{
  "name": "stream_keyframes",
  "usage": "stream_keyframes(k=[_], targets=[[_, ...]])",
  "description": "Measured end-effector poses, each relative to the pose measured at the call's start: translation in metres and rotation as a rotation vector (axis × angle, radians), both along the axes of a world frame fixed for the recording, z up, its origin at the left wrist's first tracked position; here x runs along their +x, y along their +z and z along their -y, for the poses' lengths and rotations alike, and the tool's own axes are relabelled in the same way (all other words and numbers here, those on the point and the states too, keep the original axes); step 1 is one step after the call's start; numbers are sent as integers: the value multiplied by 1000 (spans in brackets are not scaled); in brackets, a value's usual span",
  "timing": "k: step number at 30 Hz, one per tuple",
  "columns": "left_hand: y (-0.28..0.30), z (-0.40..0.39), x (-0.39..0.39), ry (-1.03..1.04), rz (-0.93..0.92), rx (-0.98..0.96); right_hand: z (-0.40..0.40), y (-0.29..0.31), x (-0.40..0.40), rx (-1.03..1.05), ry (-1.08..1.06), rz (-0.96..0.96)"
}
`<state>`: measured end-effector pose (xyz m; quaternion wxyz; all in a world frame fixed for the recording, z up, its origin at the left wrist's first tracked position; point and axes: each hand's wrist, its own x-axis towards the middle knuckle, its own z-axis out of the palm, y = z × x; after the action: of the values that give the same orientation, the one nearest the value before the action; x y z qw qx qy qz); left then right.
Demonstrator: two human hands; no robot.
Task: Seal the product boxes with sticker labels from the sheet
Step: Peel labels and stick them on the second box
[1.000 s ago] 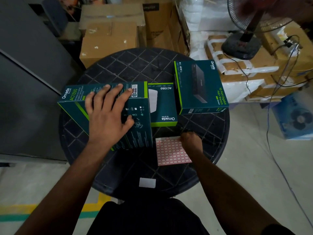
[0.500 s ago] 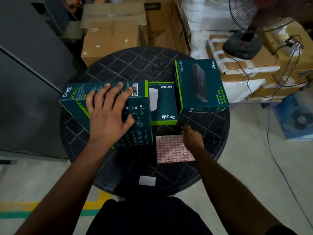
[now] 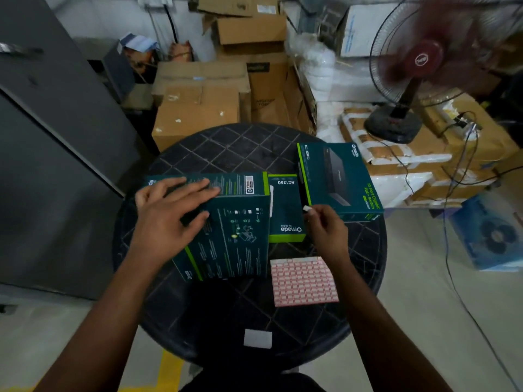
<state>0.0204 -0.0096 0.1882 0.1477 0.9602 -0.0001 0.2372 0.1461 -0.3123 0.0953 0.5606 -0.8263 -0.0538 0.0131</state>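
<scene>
Three dark green product boxes sit on a round black table (image 3: 226,148). My left hand (image 3: 169,213) rests with spread fingers on the nearest box (image 3: 240,239), which stands on the left. A smaller AC1350 box (image 3: 284,210) lies in the middle, and a switch box (image 3: 339,179) lies at the right. My right hand (image 3: 325,227) pinches a small white sticker (image 3: 307,208) above the gap between the middle and right boxes. The pink sticker sheet (image 3: 304,281) lies flat below that hand.
A small white paper (image 3: 257,338) lies near the table's front edge. Cardboard cartons (image 3: 198,108) are stacked behind the table. A running pedestal fan (image 3: 418,66) stands at the back right, with cables trailing down to the floor. A grey cabinet (image 3: 42,137) fills the left.
My right hand has lifted off the sticker sheet's top corner and risen toward the boxes with a sticker in its fingertips. My left hand stays on the left box.
</scene>
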Motion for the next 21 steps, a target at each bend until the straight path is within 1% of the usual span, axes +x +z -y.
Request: stream_keyframes(k=[2, 5, 7, 8, 10, 12, 14, 16, 21], targets=[[3, -14, -7, 7, 2, -86, -21, 35, -9, 75, -12, 129], [0, -39, -17, 49, 46, -176, -53, 88, -30, 135, 9, 373], [-6, -55, -22, 16, 79, -351, -75, 113, -46, 104, 138, 502], [-9, -62, -24, -18, 93, -470, -87, 120, -53, 62, 250, 554], [-13, -71, -28, -82, 107, -693, -114, 122, -64, -32, 494, 617], [-16, -79, -31, -138, 107, -862, -141, 111, -70, -175, 649, 702], [-18, -83, -33, -185, 90, -1022, -160, 97, -74, -354, 699, 813], [-22, -88, -34, -200, 73, -1129, -171, 92, -77, -448, 704, 870], [-30, -93, -34, -207, 50, -1166, -189, 97, -79, -461, 675, 944]])
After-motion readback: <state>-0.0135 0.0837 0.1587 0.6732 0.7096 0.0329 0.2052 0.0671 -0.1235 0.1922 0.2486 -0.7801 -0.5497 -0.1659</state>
